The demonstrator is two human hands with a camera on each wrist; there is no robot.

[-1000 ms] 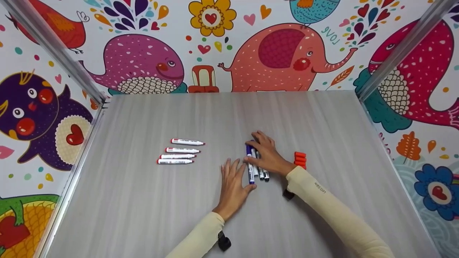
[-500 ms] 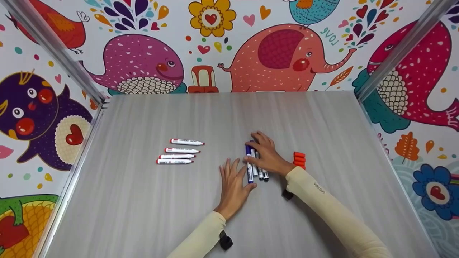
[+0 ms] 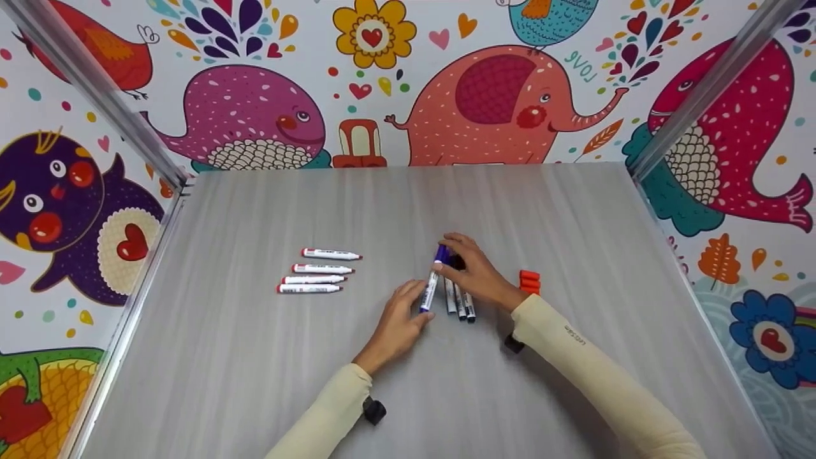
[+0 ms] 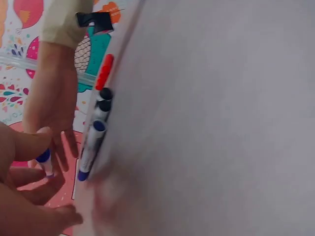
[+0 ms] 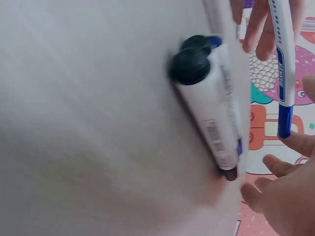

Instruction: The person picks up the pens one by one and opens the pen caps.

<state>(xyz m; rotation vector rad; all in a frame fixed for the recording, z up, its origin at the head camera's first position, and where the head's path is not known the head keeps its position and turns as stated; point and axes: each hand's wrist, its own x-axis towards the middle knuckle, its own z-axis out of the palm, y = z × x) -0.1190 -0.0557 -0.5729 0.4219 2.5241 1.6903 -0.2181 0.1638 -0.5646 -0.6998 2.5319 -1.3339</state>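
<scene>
Both hands hold a white-bodied blue marker [image 3: 430, 291], raised and slanted above the table. My left hand [image 3: 393, 328] pinches its lower end between thumb and fingers. At the upper end, my right hand [image 3: 478, 271] has thumb and fingertips around the blue cap [image 5: 285, 120]. Beneath the right hand, a second blue marker [image 4: 91, 152] and two black markers [image 3: 470, 309] lie side by side, their upper parts hidden in the head view. Several red markers [image 3: 311, 289] lie uncapped at the left, their red tips pointing right.
Several loose red caps [image 3: 530, 282] lie in a stack just right of the right forearm. The grey table [image 3: 210, 370] is bordered by walls with printed animals [image 3: 255, 115] and by metal posts [image 3: 714, 95] at its back corners.
The blue marker was lying beside the others; it is now lifted and tilted, shifted left. My left hand has moved from next to it to pinching its lower end. The red markers stay put.
</scene>
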